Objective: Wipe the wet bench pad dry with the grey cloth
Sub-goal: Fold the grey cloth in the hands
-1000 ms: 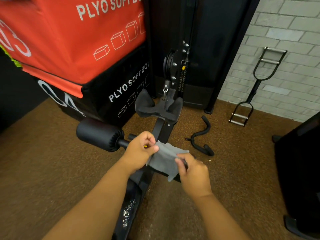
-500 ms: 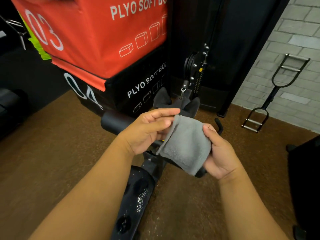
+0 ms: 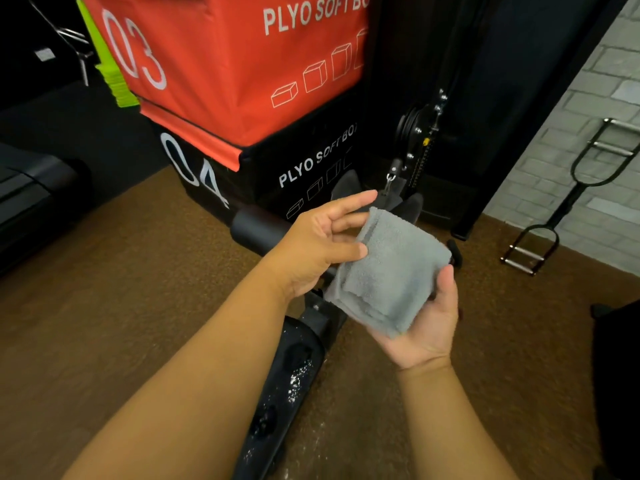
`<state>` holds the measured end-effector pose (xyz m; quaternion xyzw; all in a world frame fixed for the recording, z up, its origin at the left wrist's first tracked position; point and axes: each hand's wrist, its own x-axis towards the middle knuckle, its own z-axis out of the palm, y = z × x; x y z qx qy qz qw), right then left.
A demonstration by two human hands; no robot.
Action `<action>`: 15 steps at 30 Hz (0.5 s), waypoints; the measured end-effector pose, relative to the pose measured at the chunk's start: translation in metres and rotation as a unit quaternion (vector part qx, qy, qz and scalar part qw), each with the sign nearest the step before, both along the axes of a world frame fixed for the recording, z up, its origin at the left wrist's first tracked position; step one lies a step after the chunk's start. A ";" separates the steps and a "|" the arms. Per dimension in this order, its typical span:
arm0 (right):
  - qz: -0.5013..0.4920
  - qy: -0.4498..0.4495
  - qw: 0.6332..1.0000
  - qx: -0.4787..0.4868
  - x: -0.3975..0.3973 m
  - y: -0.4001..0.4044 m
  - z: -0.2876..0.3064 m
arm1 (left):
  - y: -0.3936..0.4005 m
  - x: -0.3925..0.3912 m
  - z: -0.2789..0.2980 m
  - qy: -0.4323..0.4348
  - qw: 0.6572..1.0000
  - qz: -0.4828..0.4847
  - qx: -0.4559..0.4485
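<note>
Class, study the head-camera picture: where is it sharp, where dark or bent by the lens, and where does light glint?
Head view: the grey cloth, folded and held in the right hand with the left hand touching its edge, is sharp; the top left corner is nearly black; the brick wall leans from wide-angle distortion; droplets glint on the bench pad.
</note>
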<state>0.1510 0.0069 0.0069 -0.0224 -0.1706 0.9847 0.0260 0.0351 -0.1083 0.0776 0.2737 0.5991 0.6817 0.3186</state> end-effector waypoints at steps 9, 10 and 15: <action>0.136 -0.096 0.984 -0.071 -0.013 -0.033 -0.054 | -0.056 -0.016 -0.070 0.081 0.958 0.201 -0.185; 0.128 -0.123 0.983 -0.051 -0.014 -0.037 -0.061 | -0.063 -0.017 -0.086 0.083 0.950 0.217 -0.208; 0.148 -0.265 0.951 0.055 -0.026 -0.058 -0.117 | -0.095 -0.012 -0.169 0.077 0.921 0.194 -0.329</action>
